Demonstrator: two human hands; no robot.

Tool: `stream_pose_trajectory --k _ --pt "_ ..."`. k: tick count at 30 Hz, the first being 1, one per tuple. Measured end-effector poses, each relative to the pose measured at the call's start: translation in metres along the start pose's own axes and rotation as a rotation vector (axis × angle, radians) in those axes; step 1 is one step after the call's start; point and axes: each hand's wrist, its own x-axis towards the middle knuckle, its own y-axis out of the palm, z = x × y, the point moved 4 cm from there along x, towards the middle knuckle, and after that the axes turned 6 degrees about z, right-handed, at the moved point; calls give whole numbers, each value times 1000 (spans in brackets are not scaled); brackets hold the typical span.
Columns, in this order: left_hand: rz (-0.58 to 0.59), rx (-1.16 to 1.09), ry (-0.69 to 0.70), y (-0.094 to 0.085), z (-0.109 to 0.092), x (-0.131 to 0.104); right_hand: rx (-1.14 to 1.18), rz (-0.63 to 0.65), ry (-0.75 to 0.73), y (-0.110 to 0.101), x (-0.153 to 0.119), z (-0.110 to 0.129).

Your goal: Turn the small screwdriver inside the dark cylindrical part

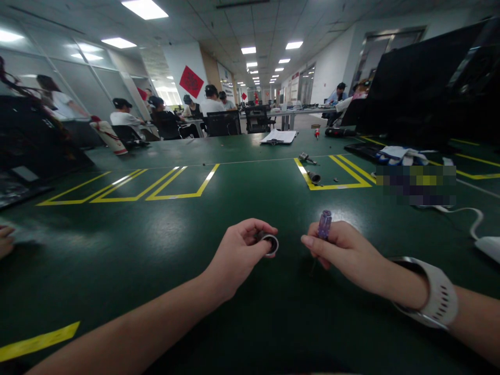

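Note:
My left hand (245,250) is closed round a small metal ring-shaped part (272,245), whose round opening faces me. To its right, my right hand (344,250) grips a screwdriver (325,224) with a clear purple handle pointing up; its thin shaft points down and is hard to see against the dark table. The two hands are apart, just above the green tabletop (172,234). Farther off, a metal part with a shaft (307,157) and a dark cup-shaped metal part (313,177) lie at a yellow-taped rectangle, with tiny pieces beside them.
A clipboard with paper (279,136), a red-tipped tool (317,133) and gloves (402,155) lie towards the back. A large black monitor (422,83) stands at right, near a white mouse (490,247). Another person's hand (5,240) rests at the left edge. People sit at tables beyond.

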Motion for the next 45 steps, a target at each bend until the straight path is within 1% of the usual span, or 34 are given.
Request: stream_pose_trajectory --k 3,6,9,12,14,15,17,18,19,21,24,27,31,35,39,45 --pt "-2 1 -5 0 -1 0 -14 -18 12 0 1 -2" --pt "-1 -9 -5 1 -2 -1 33 -34 54 0 2 -7" --pt "-6 -48 -9 2 -3 -3 135 -56 93 1 4 -13" --pt "-39 -117 -11 3 -5 -5 313 -113 96 2 6 -18" --pt "-45 -146 -6 3 -5 -5 463 -179 48 0 5 -19" --pt "-39 -148 -3 3 -5 -6 526 -217 -1 -1 4 -17" --pt "-20 -139 -6 2 -4 -6 589 -284 -137 -4 -1 -11" --pt "-13 -133 -9 2 -4 -6 578 -306 -208 -5 -4 -7" --pt "-6 -127 -12 2 -3 -6 537 -319 -268 -5 -8 -3" --pt "4 -122 -10 1 -2 -6 378 -318 -342 -3 -15 5" --pt "14 -127 -2 2 -1 -6 95 -298 -373 2 -21 13" --pt "15 -124 18 3 -2 -7 -79 -282 -440 5 -23 21" --pt "-10 -83 57 3 -4 -7 -182 -249 -538 9 -22 29" --pt "-23 -83 78 4 -6 -7 -249 -222 -590 12 -22 31" --pt "-11 -64 103 5 -6 -7 -314 -223 -631 15 -24 31" --pt "-25 -15 125 6 -4 -7 -525 -248 -728 21 -26 37"
